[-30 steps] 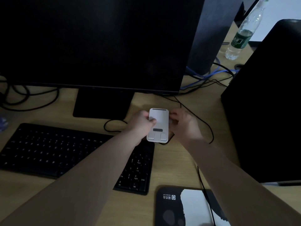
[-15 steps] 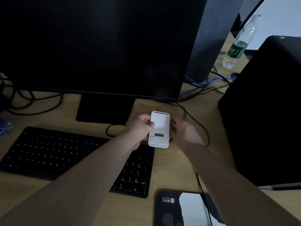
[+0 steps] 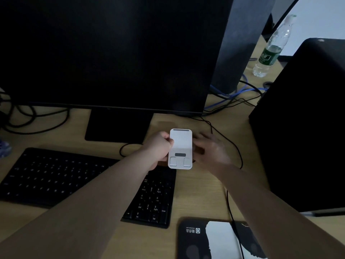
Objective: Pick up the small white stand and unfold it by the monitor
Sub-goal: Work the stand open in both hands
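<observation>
My left hand (image 3: 158,146) is curled in a fist around the left edge of the stand (image 3: 180,148), thumb on its face, fingers tucked behind. My right hand (image 3: 211,148) is at the stand's right edge with fingers loosely spread; they are blurred and partly hidden behind it, so I cannot tell whether they grip it or only touch it.

The stand is a small white slab with rounded corners, held off the desk (image 3: 201,186) with its face tilted up towards me. A dark strip runs along its top edge, a short dark bar sits low on its face, and two square flaps lie beneath that. It looks flat and folded.

It hangs just in front of the monitor (image 3: 115,51), right of the monitor's foot (image 3: 117,126) and above the far right corner of the keyboard (image 3: 56,176). Cables (image 3: 224,133) trail across the wooden desk. A mouse pad (image 3: 220,240) lies at the near edge, and a bottle (image 3: 270,51) stands at the far right. The room is dim.
</observation>
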{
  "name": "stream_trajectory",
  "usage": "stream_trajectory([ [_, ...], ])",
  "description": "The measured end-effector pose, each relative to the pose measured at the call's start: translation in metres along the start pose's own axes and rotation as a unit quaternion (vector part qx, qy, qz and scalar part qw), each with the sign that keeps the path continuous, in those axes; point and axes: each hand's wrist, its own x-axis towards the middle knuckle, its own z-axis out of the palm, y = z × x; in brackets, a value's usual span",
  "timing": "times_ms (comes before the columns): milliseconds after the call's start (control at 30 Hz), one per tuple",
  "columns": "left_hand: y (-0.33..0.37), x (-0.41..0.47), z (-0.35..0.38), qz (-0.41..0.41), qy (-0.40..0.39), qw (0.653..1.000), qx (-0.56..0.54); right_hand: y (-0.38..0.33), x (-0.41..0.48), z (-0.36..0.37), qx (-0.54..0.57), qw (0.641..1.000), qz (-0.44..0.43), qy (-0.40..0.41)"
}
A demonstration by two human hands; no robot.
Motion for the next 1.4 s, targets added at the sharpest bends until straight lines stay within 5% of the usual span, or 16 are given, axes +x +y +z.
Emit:
stream_trajectory([
  [233, 0.001, -0.001, 0.001, -0.009, -0.019, 0.999, 0.030, 0.001, 0.003, -0.001, -0.002, 0.999, -0.029, -0.035],
  [600, -0.002, 0.000, -0.005, -0.027, -0.061, 0.995, -0.076, -0.016, 0.007, -0.018, -0.020, 0.995, 0.018, -0.098],
  [1000, -0.001, -0.012, -0.019, -0.040, -0.119, 0.978, -0.166, -0.007, 0.012, -0.013, -0.041, 0.995, -0.038, -0.085],
  [1400, 0.000, -0.020, -0.016, -0.024, -0.095, 0.979, -0.177, -0.005, 0.017, -0.010, -0.093, 0.990, -0.045, -0.097],
])
